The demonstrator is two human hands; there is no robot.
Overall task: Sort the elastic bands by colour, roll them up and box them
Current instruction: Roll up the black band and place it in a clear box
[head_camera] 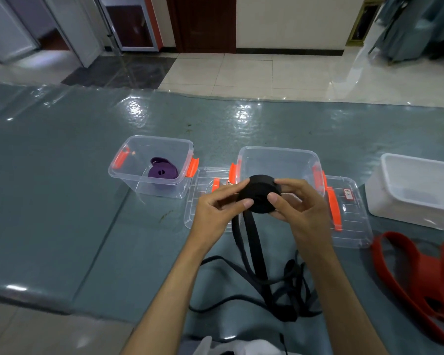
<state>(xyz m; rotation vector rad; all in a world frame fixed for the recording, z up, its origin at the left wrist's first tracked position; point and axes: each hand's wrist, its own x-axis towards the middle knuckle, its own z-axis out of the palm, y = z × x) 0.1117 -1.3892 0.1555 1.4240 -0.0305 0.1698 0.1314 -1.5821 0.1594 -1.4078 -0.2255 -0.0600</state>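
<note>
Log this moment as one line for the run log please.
step: rolling black band | left hand and right hand: gripping black roll | loose tail: on table | purple roll: boxed | red bands: unrolled

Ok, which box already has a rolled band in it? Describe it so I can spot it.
On the grey-green table stand three open boxes in a row. Take the leftmost clear box with orange latches. It alone holds a rolled purple band; the middle clear box and the white box show none.
</note>
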